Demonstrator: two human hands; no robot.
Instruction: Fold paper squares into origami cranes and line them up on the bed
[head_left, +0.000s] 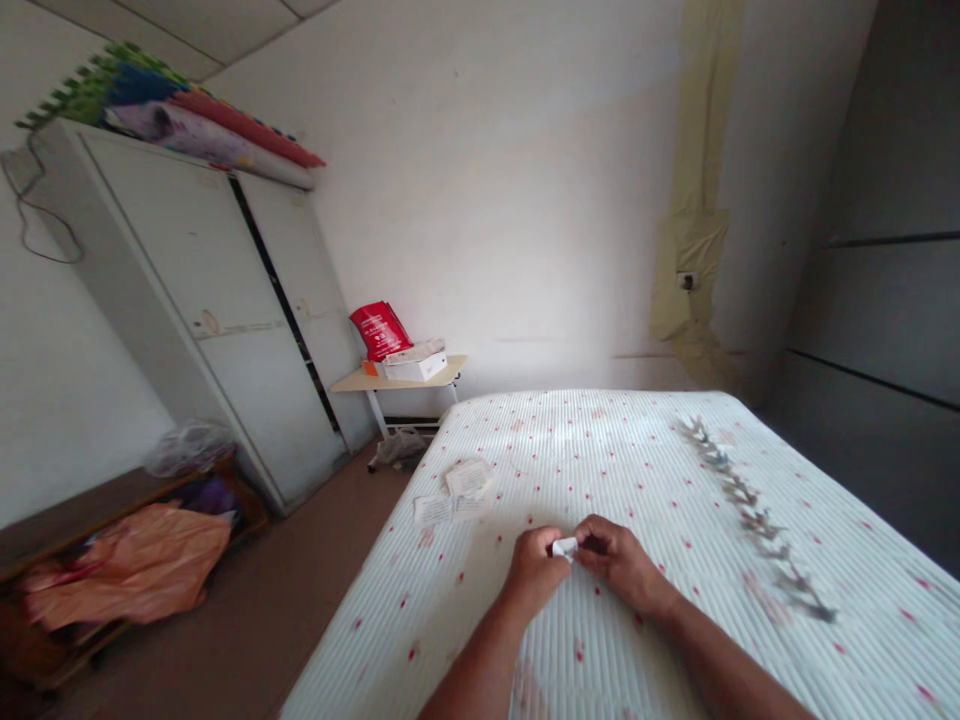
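Above the mattress, my left hand (538, 562) pinches one side of a small folded piece of white paper (565, 548). From the other side, my right hand (616, 562) has its fingers closed on the same paper. Its exact folds are too small to make out. Several printed paper sheets (470, 478) lie loosely overlapped to the left of my hands. Along the right of the mattress runs a slanting row of small folded paper figures (741, 490), blurred in detail.
The mattress (547, 440) has a pale ribbed cover with red dots. Beyond its left far corner stands a small table (349, 380) with a red bag (381, 330) and a white box (417, 367). A grey cabinet (225, 330) and an orange plastic sheet (135, 560) are at left.
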